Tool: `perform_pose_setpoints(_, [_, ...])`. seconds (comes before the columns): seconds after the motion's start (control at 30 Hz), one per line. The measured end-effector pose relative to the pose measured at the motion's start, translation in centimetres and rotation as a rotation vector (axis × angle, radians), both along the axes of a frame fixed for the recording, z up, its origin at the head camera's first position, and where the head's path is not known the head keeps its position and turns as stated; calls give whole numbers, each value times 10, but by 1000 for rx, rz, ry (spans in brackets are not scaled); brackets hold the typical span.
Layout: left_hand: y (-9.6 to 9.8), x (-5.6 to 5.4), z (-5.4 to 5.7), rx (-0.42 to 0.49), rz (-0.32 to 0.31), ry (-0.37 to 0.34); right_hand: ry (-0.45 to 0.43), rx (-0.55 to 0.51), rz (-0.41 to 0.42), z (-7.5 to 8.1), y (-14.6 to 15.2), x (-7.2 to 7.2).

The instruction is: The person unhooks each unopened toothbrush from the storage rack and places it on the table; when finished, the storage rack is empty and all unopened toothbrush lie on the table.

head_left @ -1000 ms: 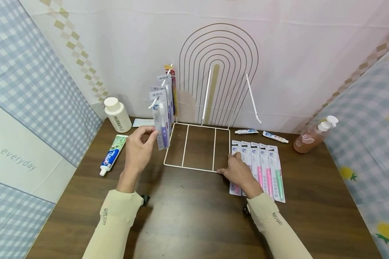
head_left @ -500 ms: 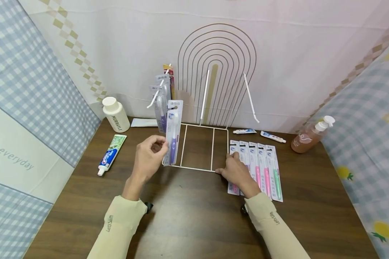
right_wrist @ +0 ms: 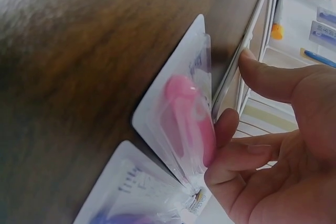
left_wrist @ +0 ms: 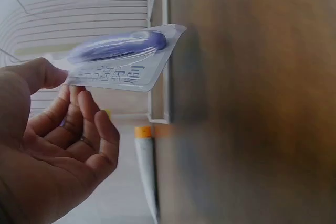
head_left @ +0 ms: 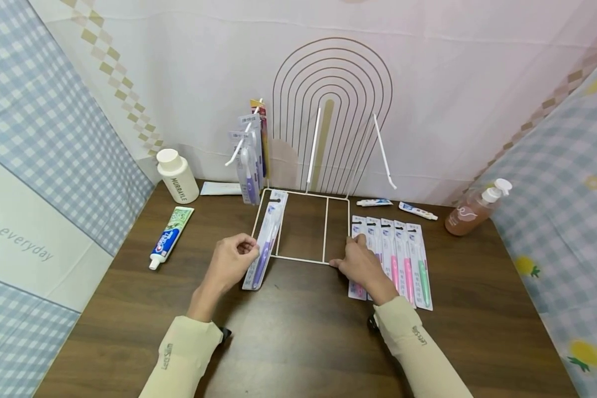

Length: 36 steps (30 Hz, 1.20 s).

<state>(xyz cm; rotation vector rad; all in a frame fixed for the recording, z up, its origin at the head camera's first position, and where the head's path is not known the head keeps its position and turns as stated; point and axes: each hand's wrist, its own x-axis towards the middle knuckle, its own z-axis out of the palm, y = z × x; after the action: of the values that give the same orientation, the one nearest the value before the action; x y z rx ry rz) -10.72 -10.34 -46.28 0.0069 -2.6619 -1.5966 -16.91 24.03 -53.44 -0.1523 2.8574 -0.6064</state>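
My left hand (head_left: pixel 231 258) pinches the edge of a packaged purple toothbrush (head_left: pixel 267 240) between thumb and finger. The pack slants over the left front of the white wire rack (head_left: pixel 298 259); its printed card and purple handle show in the left wrist view. More toothbrush packs (head_left: pixel 249 174) hang from the rack's left prong. My right hand (head_left: pixel 363 268) holds the rack's front right corner, with the thumb (right_wrist: pixel 252 69) on the wire and the other fingers curled beside it. Beneath that hand lie several toothbrush packs (head_left: pixel 423 271) in a row, pink and green handles showing; the hand partly covers the leftmost ones.
The rack's middle prong (head_left: pixel 314 146) and right prong (head_left: pixel 384 152) carry nothing. On the left are a white bottle (head_left: pixel 178 179), a toothpaste tube (head_left: pixel 171 237) and a pale tube (head_left: pixel 221 188). Two small tubes (head_left: pixel 418 210) and a pump bottle (head_left: pixel 472 213) are at the right.
My left hand has drawn the front purple toothbrush pack off the left prong and brought it down and toward me, tilting it. My right hand has stayed at the rack's corner.
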Motion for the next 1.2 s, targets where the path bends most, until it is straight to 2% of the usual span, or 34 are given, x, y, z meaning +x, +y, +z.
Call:
perform_pose_setpoints(0.03, [-3, 0, -3, -5, -4, -23, 0, 1, 0, 0, 0, 0])
perform_pose_setpoints(0.13, [-16, -9, -33, -19, -5, -37, -4, 5, -4, 0, -1, 0])
perform_pose_setpoints(0.27, [-40, -25, -82, -42, -4, -66, -10, 8, -6, 1, -1, 1])
perform_pose_setpoints(0.4, [-59, -33, -102, -63, 13, -125, -18, 5, -8, 1, -1, 1])
perform_pose_setpoints(0.53, [-71, -35, -107, -84, 35, -148, -26, 7, -8, 1, 0, 0])
perform_pose_setpoints(0.87, [-79, -38, -103, -153, 111, -164, -28, 9, -5, 5, -1, 4])
perform_pose_setpoints(1.07, [-82, -37, -102, -184, 100, -164, -31, 6, -22, 12, -3, 7])
perform_pose_setpoints(1.2, [-83, -37, -103, -169, 72, -187, -24, 4, -21, 12, -3, 7])
